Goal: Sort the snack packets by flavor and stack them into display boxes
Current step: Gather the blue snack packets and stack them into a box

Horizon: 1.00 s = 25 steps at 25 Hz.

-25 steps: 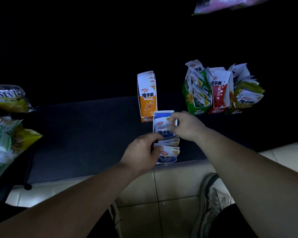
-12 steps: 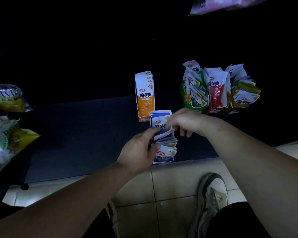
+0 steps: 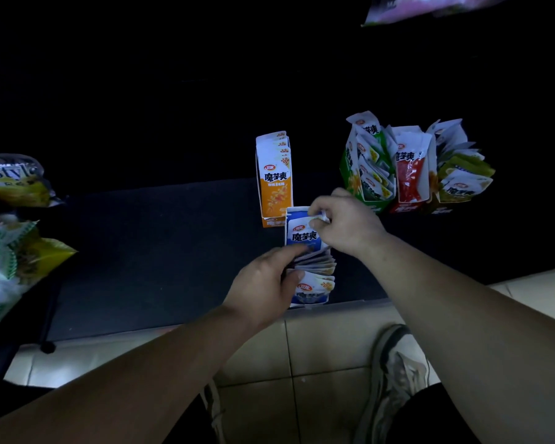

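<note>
Now right grip (image 3: 350,225) pinches a blue packet (image 3: 303,234); left grip (image 3: 263,286) clasps the blue box (image 3: 311,302).

dim room; dark mat (image 3: 161,251), beige tiled floor (image 3: 327,344)
</note>
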Tool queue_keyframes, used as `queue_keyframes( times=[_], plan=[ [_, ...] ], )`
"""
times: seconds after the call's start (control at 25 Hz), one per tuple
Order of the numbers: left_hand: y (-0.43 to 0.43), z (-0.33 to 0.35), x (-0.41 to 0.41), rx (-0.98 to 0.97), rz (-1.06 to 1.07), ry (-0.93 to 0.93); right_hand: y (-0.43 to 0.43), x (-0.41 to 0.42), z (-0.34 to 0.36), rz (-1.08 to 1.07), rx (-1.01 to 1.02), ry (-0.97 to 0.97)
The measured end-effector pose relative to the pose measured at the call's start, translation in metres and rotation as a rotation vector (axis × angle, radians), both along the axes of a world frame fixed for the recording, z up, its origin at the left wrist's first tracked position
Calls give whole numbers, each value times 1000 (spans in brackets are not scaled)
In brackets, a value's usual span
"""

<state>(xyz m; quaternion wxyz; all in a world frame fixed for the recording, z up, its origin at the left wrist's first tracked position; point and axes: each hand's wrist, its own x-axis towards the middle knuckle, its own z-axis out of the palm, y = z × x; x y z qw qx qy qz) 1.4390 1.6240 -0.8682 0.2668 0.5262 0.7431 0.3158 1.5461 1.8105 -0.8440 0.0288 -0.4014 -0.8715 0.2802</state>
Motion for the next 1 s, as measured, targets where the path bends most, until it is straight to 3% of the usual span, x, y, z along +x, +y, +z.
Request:
queue_keyframes(
  times=[0.32,0.52,0.68,0.84,0.92,1.0],
  plan=[
    [6,4,-2,-94,183,-288,4,-1,4,-71,-313,-123],
    [7,0,1,-90,161,-302,4,2,12,-97,-414,-33],
    [6,5,0,33,165,-105,12,4,37,-127,-581,-100],
    [6,11,0,-52,99,-128,11,1,47,20,-686,-338],
    [5,6,-1,-30,62,-37,12,-2,44,-42,-701,-257],
    [5,3,-3,7,34,57,16,-4,35,-75,-506,-95]
  ],
)
